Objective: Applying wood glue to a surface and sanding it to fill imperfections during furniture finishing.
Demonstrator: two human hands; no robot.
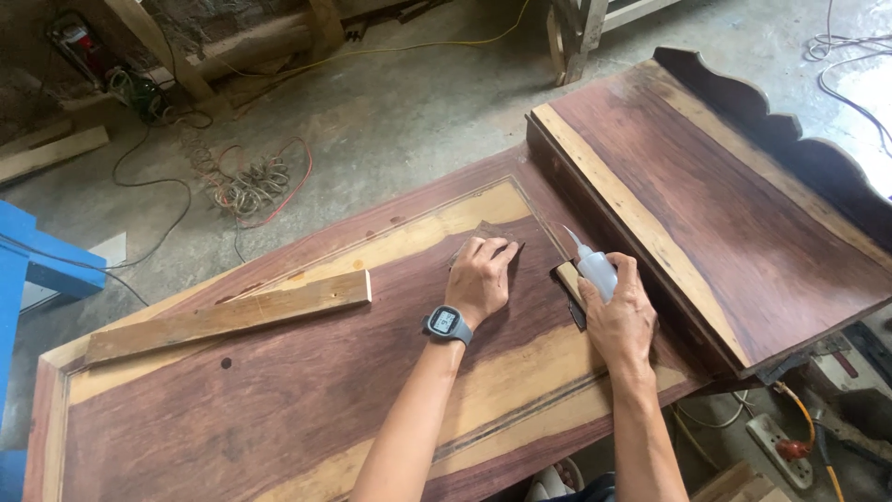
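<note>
Left hand: flat, palm down, fingers spread on the small dark sandpaper sheet (gripping nothing).
Right hand: wrapped around the translucent plastic squeeze bottle.
Bottle axis: nozzle points up-left, away from the person.

view: just one cam, head-mounted, no second view to overlap
facing: steeply down and forward over the wooden panel
distance: arm's reach, forearms enter from the bottom edge
background: concrete floor across the upper left of the frame
</note>
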